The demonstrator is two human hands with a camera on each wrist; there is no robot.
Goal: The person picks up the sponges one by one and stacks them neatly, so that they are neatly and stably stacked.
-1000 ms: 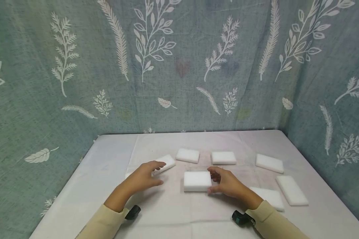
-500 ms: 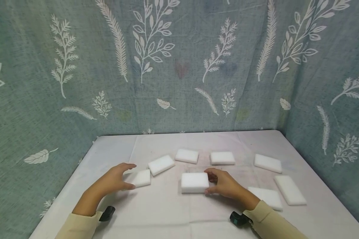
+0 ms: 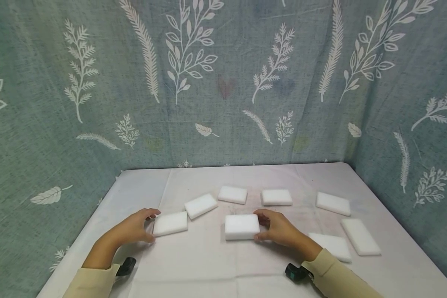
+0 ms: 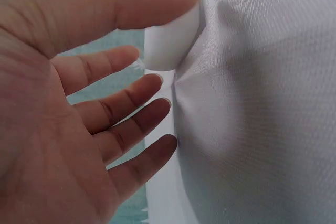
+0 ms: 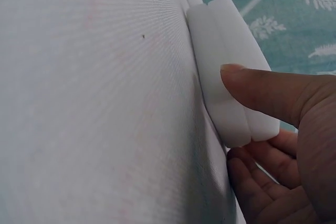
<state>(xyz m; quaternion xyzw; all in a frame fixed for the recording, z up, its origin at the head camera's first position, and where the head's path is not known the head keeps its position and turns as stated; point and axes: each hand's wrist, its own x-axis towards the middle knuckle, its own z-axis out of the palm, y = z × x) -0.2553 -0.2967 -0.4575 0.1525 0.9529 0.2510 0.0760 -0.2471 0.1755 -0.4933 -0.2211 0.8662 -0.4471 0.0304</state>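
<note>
In the head view my right hand [image 3: 281, 229] holds the right end of two stacked white foam sponges [image 3: 241, 227], which rest on the table. The right wrist view shows the thumb against one side of the sponge stack [image 5: 223, 72], with bent fingers at its end. My left hand [image 3: 132, 227] is around the left end of a single white sponge [image 3: 170, 224], thumb and fingers spread apart. In the left wrist view a sponge [image 4: 165, 51] appears beyond the thumb, and the left fingers look loose; whether they touch it, I cannot tell.
More white sponges lie flat: a tilted one [image 3: 201, 205], two at the back [image 3: 232, 194], and several on the right, including an angled one [image 3: 360, 236]. A white cloth covers the table [image 3: 193, 269]. Leaf-patterned fabric [image 3: 223, 124] hangs behind it.
My left hand has moved left, from beside the tilted sponge to the left end of the leftmost one, uncovering both sponges. The right hand stays at the stack.
</note>
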